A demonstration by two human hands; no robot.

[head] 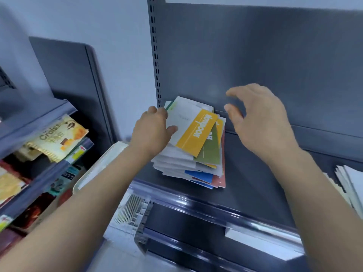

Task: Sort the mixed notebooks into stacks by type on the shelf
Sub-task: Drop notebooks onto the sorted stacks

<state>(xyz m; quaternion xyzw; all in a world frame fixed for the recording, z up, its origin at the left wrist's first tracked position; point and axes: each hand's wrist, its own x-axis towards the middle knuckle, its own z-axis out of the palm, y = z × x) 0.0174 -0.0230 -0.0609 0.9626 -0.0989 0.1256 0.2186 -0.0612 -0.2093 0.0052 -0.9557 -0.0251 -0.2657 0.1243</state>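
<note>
Left hand: grips top notebook, left edge.
Right hand: spread, empty, beside pile.
Notebook axis: near-far, tilted right.

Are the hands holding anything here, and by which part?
Left hand grips the top yellow-and-white notebook by its left edge; right hand holds nothing.

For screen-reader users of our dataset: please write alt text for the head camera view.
A person's left hand grips the left edge of a messy pile of mixed notebooks on a dark grey shelf, while the open right hand hovers beside it. Another paper stack lies far right.
</note>
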